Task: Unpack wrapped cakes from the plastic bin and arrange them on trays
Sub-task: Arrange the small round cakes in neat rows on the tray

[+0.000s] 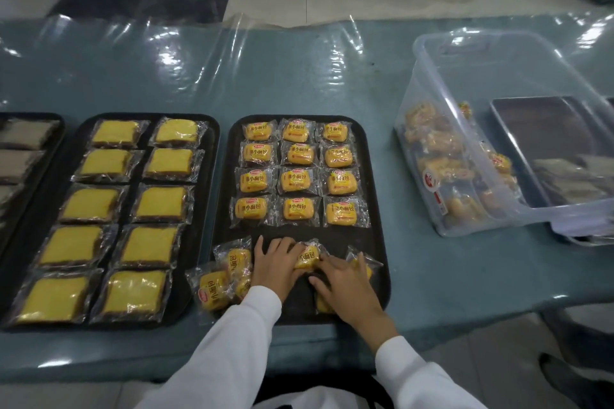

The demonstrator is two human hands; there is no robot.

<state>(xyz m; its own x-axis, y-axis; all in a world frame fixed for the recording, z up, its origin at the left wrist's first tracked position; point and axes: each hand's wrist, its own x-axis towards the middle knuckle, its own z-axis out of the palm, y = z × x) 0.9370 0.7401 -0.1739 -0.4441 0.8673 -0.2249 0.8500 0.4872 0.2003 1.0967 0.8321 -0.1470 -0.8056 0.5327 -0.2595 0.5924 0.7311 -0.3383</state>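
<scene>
A black tray (375, 242) in front of me carries several small wrapped yellow cakes (297, 180) in neat rows of three. On its near end, my left hand (275, 264) and my right hand (342, 282) both rest on one wrapped cake (307, 257) between them, fingers pressing its wrapper. Loose wrapped cakes (216, 285) lie piled at the tray's near left corner, and another cake (363, 264) shows past my right hand. The clear plastic bin (498, 129) at the right holds more wrapped cakes (438, 156).
Left of the middle tray, another black tray (212, 149) holds two columns of larger yellow cake slices. A third tray (56, 129) with brownish cakes is cut off at far left. A metal tray (545, 136) shows through the bin. Clear plastic sheeting covers the table.
</scene>
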